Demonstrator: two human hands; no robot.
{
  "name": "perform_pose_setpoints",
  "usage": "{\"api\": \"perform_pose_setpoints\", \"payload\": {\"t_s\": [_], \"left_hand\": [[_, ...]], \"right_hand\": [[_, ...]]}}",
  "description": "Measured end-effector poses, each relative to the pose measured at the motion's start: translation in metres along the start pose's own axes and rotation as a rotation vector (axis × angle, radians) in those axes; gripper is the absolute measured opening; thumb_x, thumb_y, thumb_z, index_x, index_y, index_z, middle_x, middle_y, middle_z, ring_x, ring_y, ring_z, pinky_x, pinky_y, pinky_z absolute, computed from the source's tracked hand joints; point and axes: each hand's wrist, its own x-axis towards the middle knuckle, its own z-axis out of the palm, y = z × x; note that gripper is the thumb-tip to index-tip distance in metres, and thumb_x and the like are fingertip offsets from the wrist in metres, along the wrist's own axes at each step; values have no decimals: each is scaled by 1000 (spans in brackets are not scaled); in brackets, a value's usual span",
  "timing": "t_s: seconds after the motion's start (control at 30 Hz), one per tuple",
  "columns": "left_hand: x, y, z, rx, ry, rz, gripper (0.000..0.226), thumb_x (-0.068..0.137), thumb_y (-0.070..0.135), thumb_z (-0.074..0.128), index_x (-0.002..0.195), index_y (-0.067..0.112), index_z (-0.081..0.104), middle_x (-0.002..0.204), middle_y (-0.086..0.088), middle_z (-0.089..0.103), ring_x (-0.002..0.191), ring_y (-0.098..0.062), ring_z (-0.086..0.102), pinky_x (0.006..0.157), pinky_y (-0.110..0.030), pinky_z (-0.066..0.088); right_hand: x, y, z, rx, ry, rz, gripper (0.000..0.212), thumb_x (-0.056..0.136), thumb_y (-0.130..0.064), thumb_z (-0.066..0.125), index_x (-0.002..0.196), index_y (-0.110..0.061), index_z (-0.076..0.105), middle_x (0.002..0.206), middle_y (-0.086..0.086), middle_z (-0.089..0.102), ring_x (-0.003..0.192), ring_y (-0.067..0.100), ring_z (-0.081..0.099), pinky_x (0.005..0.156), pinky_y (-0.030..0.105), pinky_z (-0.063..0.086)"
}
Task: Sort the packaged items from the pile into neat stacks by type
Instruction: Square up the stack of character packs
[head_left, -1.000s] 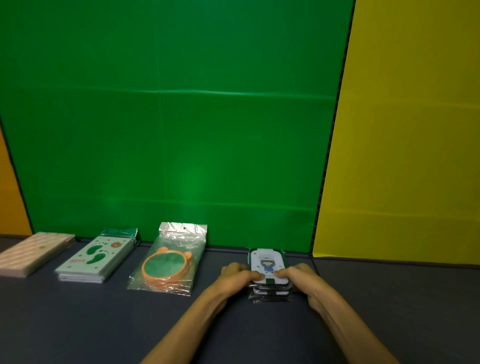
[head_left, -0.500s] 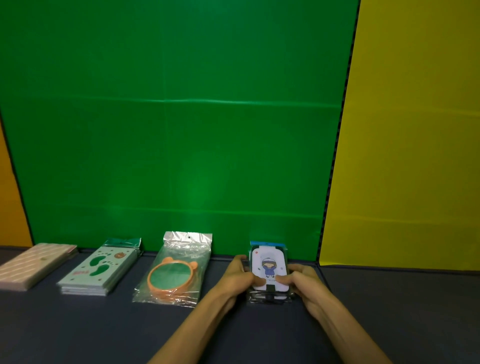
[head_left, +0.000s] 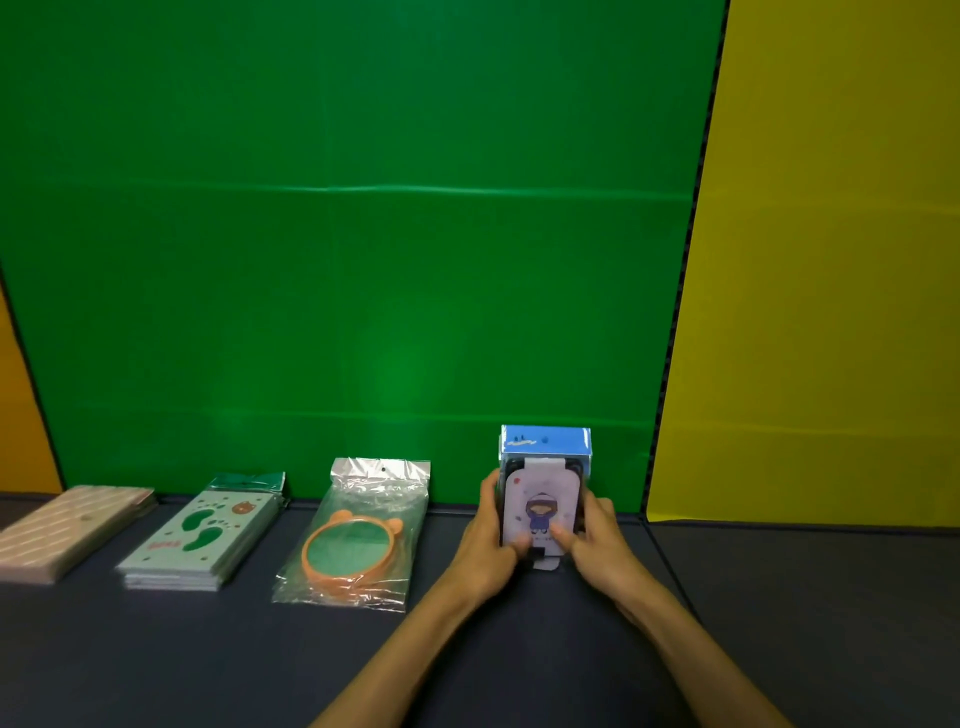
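White card with a cartoon child fronts the packets, which both hands clasp as one bundle, tilted up near the worktop's back edge: left hand curled round one side, right hand round the other, thumbs on the face. A blue header shows on top. Leftward along that edge lie the mirror bag, footprint stack and pink stack. Sorting looks almost finished; no loose pile shows, and this bundle needs setting down square.
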Motion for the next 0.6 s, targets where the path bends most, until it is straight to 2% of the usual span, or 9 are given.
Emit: {"api": "perform_pose_setpoints", "payload": {"t_s": [0.07, 0.1, 0.17, 0.2, 0.27, 0.37, 0.43, 0.5, 0.6], "left_hand": [[1, 0, 3, -29, 2, -5, 84, 78, 1, 58, 133, 57, 27, 129, 8, 63, 118, -10, 63, 97, -34, 54], [1, -2, 4, -48, 19, -16, 84, 78, 2, 62, 133, 57, 28, 130, 8, 62, 118, -10, 62, 97, -33, 54], [2, -4, 8, -81, 31, -28, 80, 81, 9, 70, 139, 48, 30, 131, 7, 61, 117, -8, 62, 95, -30, 54], [1, -5, 10, -87, 31, -35, 79, 82, 16, 72, 142, 44, 28, 134, 7, 60, 117, -5, 62, 96, -29, 54], [0, -8, 13, -99, 37, -45, 85, 81, 32, 72, 149, 41, 21, 140, 8, 55, 122, -3, 58, 104, -33, 49], [2, -15, 14, -93, 33, -46, 90, 79, 44, 68, 152, 40, 15, 147, 8, 49, 129, -4, 53, 111, -37, 43], [2, -17, 16, -80, 32, -39, 86, 81, 36, 65, 151, 39, 16, 148, 6, 48, 130, -5, 52, 112, -37, 43], [2, -20, 16, -64, 27, -20, 82, 82, 19, 63, 151, 35, 23, 143, 4, 54, 127, -11, 56, 108, -42, 46], [4, -23, 8, 29, -20, -4, 84, 83, 17, 64, 152, 40, 21, 140, 10, 57, 126, -9, 57, 106, -41, 48]], "right_hand": [[-2, 0, 2, 76, -6, 19, 48, 91, -8, 62, 125, -36, 43, 121, 3, 44, 117, 22, 53, 101, 42, 50], [-2, 0, 2, 148, -25, 36, 54, 88, -1, 61, 126, -35, 42, 123, 4, 50, 114, 20, 57, 92, 35, 55], [-5, -2, 1, 259, -62, 70, 63, 85, 10, 56, 130, -32, 40, 119, 1, 60, 104, 14, 62, 72, 19, 56], [-7, -2, 2, 285, -67, 82, 65, 84, 12, 54, 131, -31, 39, 115, -1, 62, 100, 13, 63, 67, 17, 55], [-7, 2, 8, 315, -47, 88, 63, 88, 9, 55, 133, -30, 37, 115, -2, 62, 100, 11, 63, 69, 18, 54], [-7, 5, 17, 332, -4, 78, 54, 94, 1, 56, 136, -26, 35, 123, 3, 59, 106, 13, 61, 86, 26, 54], [-7, 5, 23, 322, -3, 61, 59, 93, 2, 56, 141, -21, 32, 131, 8, 55, 112, 18, 59, 88, 24, 54], [-6, 7, 26, 286, -21, 44, 64, 92, 6, 56, 145, -16, 27, 135, 10, 51, 115, 18, 56, 78, 15, 54], [-4, 9, 19, 229, -62, 27, 65, 95, -1, 55, 148, -21, 24, 139, 5, 50, 117, 14, 54, 75, 8, 51]]}}
